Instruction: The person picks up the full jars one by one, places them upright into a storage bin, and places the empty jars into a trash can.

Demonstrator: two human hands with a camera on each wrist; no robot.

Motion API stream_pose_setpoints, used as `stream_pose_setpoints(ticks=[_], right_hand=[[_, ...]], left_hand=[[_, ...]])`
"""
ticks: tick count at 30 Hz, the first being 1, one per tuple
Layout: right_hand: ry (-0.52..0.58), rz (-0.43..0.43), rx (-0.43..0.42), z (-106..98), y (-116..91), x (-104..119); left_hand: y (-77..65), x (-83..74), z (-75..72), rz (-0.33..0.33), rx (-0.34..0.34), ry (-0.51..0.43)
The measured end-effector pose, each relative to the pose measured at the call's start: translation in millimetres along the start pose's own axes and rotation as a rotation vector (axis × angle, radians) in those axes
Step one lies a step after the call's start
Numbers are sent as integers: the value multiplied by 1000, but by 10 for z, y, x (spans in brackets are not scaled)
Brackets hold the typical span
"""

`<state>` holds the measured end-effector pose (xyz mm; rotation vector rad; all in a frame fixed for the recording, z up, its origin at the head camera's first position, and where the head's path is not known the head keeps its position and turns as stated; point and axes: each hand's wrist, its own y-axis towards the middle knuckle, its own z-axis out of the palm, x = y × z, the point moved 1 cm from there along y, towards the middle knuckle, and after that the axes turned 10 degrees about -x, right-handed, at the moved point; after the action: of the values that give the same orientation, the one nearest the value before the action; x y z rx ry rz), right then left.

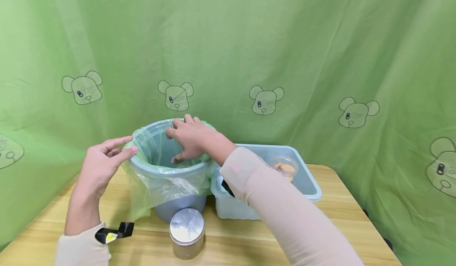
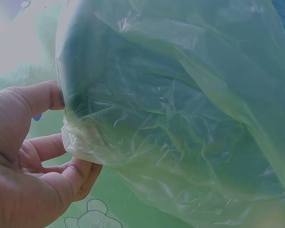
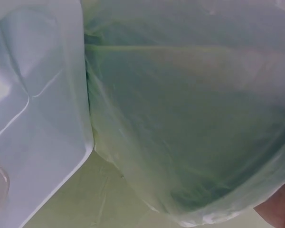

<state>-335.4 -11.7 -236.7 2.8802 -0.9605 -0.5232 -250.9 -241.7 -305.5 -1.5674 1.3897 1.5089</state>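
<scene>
Green translucent plastic bag (image 1: 178, 185) lining the round blue plastic bin (image 1: 165, 209), folded over its rim.
Its mouth points upward, long axis seemingly upright with the bin. At the bin's left rim, your left hand (image 1: 101, 161) pinches the bag, which spreads rightward from that grip; above the bin's opening, your right hand (image 1: 191, 139) bends its fingers, though whether they grip, you cannot tell.

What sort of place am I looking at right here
Probably a staged filming booth: a patterned green curtain hangs around a wood-grain table on three sides, and a blue bin with a green plastic liner stands on it.
</scene>
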Motion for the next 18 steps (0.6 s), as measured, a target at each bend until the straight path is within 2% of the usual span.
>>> stream_pose_setpoints(ticks=[12, 18], right_hand=[[-18, -28, -42, -108, -67, 41], [-47, -83, -97, -211, -176, 45]], left_hand=[[2, 15, 0, 10, 2, 10], [10, 20, 2, 17, -2, 5]])
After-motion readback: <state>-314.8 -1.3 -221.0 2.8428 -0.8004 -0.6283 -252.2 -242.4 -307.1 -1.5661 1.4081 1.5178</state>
